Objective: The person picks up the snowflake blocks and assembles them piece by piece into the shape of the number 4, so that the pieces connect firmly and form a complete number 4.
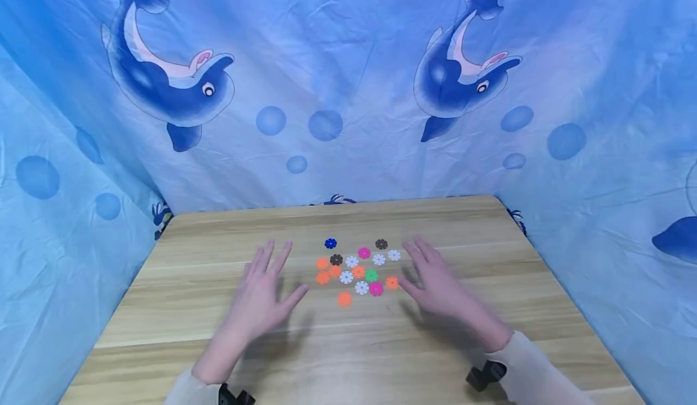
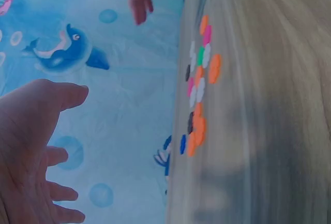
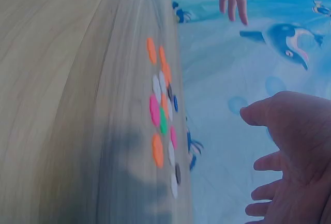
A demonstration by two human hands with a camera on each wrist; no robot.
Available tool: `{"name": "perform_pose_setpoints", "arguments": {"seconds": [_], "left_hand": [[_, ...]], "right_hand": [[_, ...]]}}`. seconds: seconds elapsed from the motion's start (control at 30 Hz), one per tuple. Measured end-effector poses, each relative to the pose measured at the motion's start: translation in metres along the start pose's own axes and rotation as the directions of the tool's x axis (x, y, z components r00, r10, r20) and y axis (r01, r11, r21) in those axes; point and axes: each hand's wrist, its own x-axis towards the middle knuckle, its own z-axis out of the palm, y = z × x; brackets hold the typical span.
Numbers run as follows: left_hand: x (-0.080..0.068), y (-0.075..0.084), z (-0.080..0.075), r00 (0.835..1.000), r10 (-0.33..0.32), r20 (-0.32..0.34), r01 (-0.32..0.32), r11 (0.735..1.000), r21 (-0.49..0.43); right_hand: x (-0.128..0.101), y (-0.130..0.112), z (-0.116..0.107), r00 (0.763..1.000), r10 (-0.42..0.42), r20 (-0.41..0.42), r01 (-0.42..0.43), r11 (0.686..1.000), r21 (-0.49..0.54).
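Small notched plastic discs, shaped like snowflakes, lie loosely grouped on the wooden table (image 1: pixel 163 308). Among them are a blue disc (image 1: pixel 330 243), a green disc (image 1: pixel 371 275), a pink disc (image 1: pixel 364 253), a dark brown disc (image 1: pixel 381 244), several white and several orange ones. One orange disc (image 1: pixel 345 299) lies nearest the front. My left hand (image 1: pixel 258 299) hovers left of the group, fingers spread, holding nothing. On the other side, my right hand (image 1: pixel 441 281) is held over the table with its thumb near an orange disc (image 1: pixel 392 283). Both wrist views show bare palms with extended fingers.
A blue cloth (image 1: pixel 348 48) printed with dolphins and bubbles hangs behind the table and along both sides. Dark wrist devices (image 1: pixel 486 375) sit at the cuffs of the light sleeves (image 1: pixel 536 372). Shadows of the hands fall on the wood.
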Motion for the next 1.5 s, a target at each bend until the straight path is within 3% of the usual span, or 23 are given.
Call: {"name": "perform_pose_setpoints", "arguments": {"seconds": [0.23, 0.37, 0.6, 0.67, 0.97, 1.2, 1.5], "left_hand": [[0.011, 0.001, 0.012, 1.0, 0.027, 0.005, -0.027, 0.999, -0.046], [0.018, 0.002, 0.018, 1.0, 0.027, 0.007, -0.026, 0.996, -0.086], [0.027, -0.001, 0.031, 0.998, 0.007, 0.07, 0.002, 0.992, -0.128], [0.031, -0.002, 0.035, 0.996, -0.003, 0.089, 0.015, 0.991, -0.13], [0.045, 0.0, 0.054, 0.986, -0.002, 0.169, 0.025, 0.991, -0.13], [0.045, 0.001, 0.066, 0.973, -0.031, 0.228, 0.063, 0.989, -0.135], [0.041, 0.005, 0.074, 0.978, -0.051, 0.202, 0.065, 0.996, -0.064]], "right_hand": [[0.019, -0.041, 0.025, 0.998, -0.041, 0.055, 0.038, 0.998, 0.054], [0.026, -0.062, 0.041, 0.989, -0.116, 0.096, 0.112, 0.993, 0.048], [0.034, -0.079, 0.065, 0.959, -0.253, 0.126, 0.258, 0.966, -0.028], [0.036, -0.081, 0.069, 0.957, -0.261, 0.13, 0.268, 0.962, -0.042], [0.042, -0.071, 0.075, 0.985, -0.134, 0.112, 0.143, 0.987, -0.077], [0.042, -0.068, 0.078, 0.984, -0.143, 0.11, 0.156, 0.981, -0.115], [0.044, -0.064, 0.082, 0.976, -0.207, 0.06, 0.214, 0.963, -0.163]]}}
